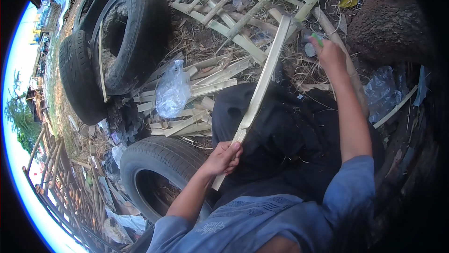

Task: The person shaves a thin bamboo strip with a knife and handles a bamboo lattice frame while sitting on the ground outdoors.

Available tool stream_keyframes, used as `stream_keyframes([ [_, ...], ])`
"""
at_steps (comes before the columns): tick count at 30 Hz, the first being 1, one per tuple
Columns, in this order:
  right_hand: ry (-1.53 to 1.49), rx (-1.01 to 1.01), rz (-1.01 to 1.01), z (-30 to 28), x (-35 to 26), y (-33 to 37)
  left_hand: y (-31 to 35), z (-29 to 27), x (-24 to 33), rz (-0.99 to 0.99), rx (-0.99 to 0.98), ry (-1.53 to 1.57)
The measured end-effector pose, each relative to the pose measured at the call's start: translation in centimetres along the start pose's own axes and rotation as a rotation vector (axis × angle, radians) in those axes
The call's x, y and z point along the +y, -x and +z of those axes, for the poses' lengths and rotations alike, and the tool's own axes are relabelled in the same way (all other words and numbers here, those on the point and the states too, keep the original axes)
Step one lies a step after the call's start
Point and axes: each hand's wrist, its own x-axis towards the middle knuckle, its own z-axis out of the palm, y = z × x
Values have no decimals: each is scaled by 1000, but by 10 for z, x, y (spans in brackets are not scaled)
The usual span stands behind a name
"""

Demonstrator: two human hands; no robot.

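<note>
My left hand [223, 158] is closed round the lower part of a long, pale bamboo strip [263, 88]. The strip slants up and away across my dark-clad knees, with a joint in the bamboo a little above my fingers. My right hand [331, 55] is closed on a green-handled knife [317, 40], to the right of the strip's far end. Its blade is blurred and appears to lie at or near that end; I cannot tell if they touch. Beyond both hands, a woven bamboo lattice [238, 12] lies on the ground.
Several old tyres [154, 33] stand and lean at the left, one tyre [161, 152] close by my left forearm. Split bamboo pieces [217, 86] and a clear plastic bag [172, 89] lie left of my knees. A thick trunk [393, 24] rises at right, beside a bamboo pole [343, 49].
</note>
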Motion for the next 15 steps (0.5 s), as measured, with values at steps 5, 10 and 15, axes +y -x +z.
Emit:
stream_keyframes([
  [5,27,112,156,-56,49,-25,-1,-14,-9,-8,-30,71],
  [10,-238,26,-22,-52,14,35,-2,-14,5,-34,-43,26],
  [15,-592,-113,-154,-26,-28,101,-2,-14,2,8,-37,-1],
])
